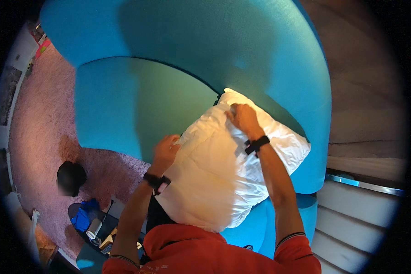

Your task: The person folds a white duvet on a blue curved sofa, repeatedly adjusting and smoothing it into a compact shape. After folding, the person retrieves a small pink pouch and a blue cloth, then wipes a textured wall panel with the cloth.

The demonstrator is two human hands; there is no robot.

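Note:
A plump white pillow [205, 167] lies tilted across my lap and the sofa seat, its far corner against the sofa's backrest. Its right side is wrinkled and brightly lit; the left part looks smoother and blurred. My left hand [166, 150] is at the pillow's left edge, thumb and fingers closed around the cloth there. Near the far corner, my right hand [244, 118] rests on the pillow's upper face. Its fingers are curled at the fabric, but whether they pinch it is hidden. Dark bands circle both wrists.
The turquoise sofa seat [106, 106] curves around in front, below a tall backrest [191, 30]. Pink carpet [41, 116] spreads at left, where a person's head [70, 176] shows. A dark table holds a blue cloth [80, 219] and a white cylinder [94, 228]. Pale ribbed panels [352, 209] stand at right.

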